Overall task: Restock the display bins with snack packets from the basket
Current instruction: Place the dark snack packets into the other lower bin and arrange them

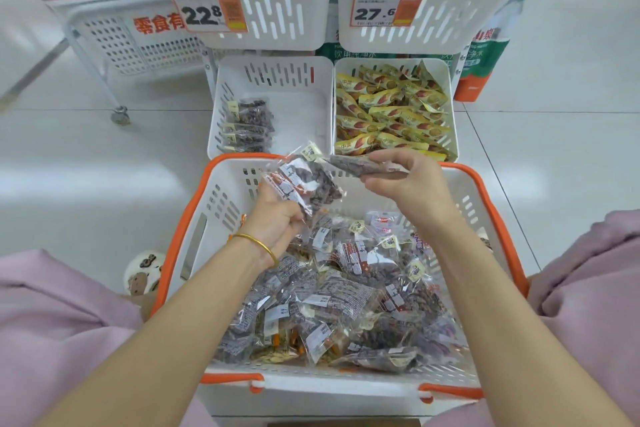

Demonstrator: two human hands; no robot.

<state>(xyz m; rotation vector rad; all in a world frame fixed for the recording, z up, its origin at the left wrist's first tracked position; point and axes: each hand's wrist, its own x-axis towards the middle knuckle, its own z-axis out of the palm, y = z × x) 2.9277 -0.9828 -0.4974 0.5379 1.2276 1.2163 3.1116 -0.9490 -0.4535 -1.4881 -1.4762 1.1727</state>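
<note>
- Underfoot, a glossy white tiled floor [69, 156] fills the view and reflects the ceiling light.
- At 6 o'clock a white basket [339, 388] with an orange rim sits between pink-clad knees [52, 322], which rise at 8 and 4 o'clock. It is heaped with clear snack packets [339, 295] of dark contents.
- At 12 o'clock two white slotted upper bins stand side by side: the left one [284, 17] and the right one [450, 21]. No packets show inside either.
- Just beyond the basket's far rim are two lower bins. The lower left bin [298, 107] holds a few dark packets [247, 125] against its left wall; the lower right bin [451, 107] is piled with yellow packets [391, 111].
- At 10 o'clock stands a white perforated wheeled rack [114, 42] bearing red lettering.
- At 2 o'clock a green and orange carton [485, 55] stands behind the bins.
- Both bare forearms reach forward over the basket.
- The left hand [277, 218], palm turned inward, has its fingers curled round the lower end of one clear packet [304, 180], which it holds tilted up above the pile.
- The right hand [405, 180], raised over the far rim, pinches a second packet [353, 163] between thumb and fingers, holding it nearly flat and pointing toward 9 o'clock.
- Price tags hang on the upper bins, reading 22.8 [207, 12] and 27.6 [384, 10].
- A gold bangle [256, 243] circles the left wrist.
</note>
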